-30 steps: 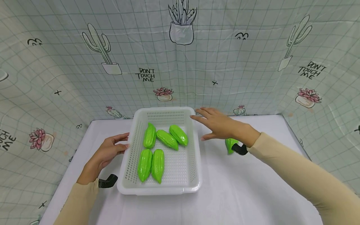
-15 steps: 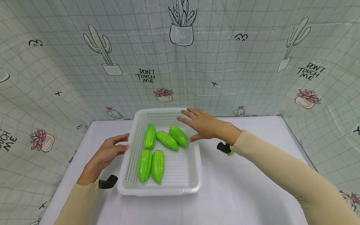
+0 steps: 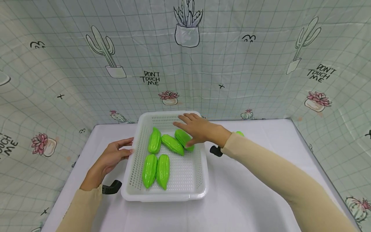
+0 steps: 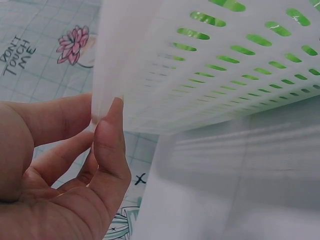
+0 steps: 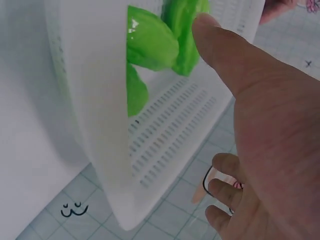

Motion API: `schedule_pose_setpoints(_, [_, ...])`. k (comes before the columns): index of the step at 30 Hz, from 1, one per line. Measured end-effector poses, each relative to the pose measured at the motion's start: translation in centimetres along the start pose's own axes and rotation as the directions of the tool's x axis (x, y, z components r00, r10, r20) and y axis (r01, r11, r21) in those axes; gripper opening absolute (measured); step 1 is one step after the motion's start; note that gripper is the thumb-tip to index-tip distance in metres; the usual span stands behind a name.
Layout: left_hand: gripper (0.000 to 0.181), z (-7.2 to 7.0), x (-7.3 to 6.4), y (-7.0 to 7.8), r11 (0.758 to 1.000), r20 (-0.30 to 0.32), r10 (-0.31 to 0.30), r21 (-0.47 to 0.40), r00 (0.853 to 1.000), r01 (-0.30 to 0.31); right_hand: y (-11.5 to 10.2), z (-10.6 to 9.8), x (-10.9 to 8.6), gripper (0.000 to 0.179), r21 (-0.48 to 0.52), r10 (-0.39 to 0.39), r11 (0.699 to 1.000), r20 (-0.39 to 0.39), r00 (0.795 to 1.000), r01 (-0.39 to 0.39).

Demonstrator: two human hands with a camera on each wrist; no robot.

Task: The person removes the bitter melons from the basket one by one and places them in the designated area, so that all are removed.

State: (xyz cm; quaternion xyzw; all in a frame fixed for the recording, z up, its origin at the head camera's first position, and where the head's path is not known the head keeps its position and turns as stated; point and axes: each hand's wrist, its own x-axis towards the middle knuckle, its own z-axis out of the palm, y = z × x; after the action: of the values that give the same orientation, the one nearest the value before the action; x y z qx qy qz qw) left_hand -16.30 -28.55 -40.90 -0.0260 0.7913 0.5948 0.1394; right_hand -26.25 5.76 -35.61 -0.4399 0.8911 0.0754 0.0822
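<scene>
A white perforated plastic basket (image 3: pixel 165 197) sits on the table and holds several glossy green ribbed fruits like star fruit (image 3: pixel 149 170). At its left side, my left hand (image 3: pixel 111 158) pinches the rim; the left wrist view shows finger and thumb (image 4: pixel 111 132) on either side of the edge. My right hand (image 3: pixel 198 129) reaches over the far right corner, fingers spread and holding nothing. Its thumb overlaps the rightmost fruit (image 3: pixel 182 137) in the head view. Another green fruit (image 3: pixel 240 133) lies outside the basket at right, mostly hidden behind the right sleeve.
A white cloth covers the table (image 3: pixel 232 199). Behind and on both sides hangs a grid-patterned curtain (image 3: pixel 220 64) with cactus drawings. Black wrist devices (image 3: pixel 112 187) stick out from both sleeves.
My right hand has moved left from beside the basket to over its far right part, its sleeve now covering most of the outside fruit. The left hand has stayed at the rim.
</scene>
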Motion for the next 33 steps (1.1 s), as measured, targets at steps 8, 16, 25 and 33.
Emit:
schedule_pose_setpoints(8, [0.067, 0.0, 0.0, 0.1, 1.000, 0.002, 0.000, 0.000, 1.000, 0.000, -0.9, -0.1, 1.5, 0.102, -0.047, -0.006, 0.999, 0.047, 0.999, 0.008])
schedule_pose_setpoints(16, [0.066, 0.0, 0.0, 0.0, 1.000, -0.003, -0.005, 0.007, 1.000, 0.006, -1.4, 0.5, 2.7, 0.103, -0.029, 0.045, 0.999, 0.094, 0.995, -0.042])
schedule_pose_setpoints(25, [0.066, 0.0, 0.1, -0.2, 1.000, -0.002, 0.005, 0.006, 1.000, -0.005, -1.9, 1.1, 3.7, 0.104, -0.014, 0.082, 0.997, 0.141, 0.987, -0.081])
schedule_pose_setpoints(33, [0.066, 0.0, 0.0, -0.2, 1.000, -0.003, 0.013, 0.017, 1.000, -0.013, -2.5, 1.3, 4.2, 0.102, -0.033, 0.111, 0.994, 0.154, 0.982, -0.108])
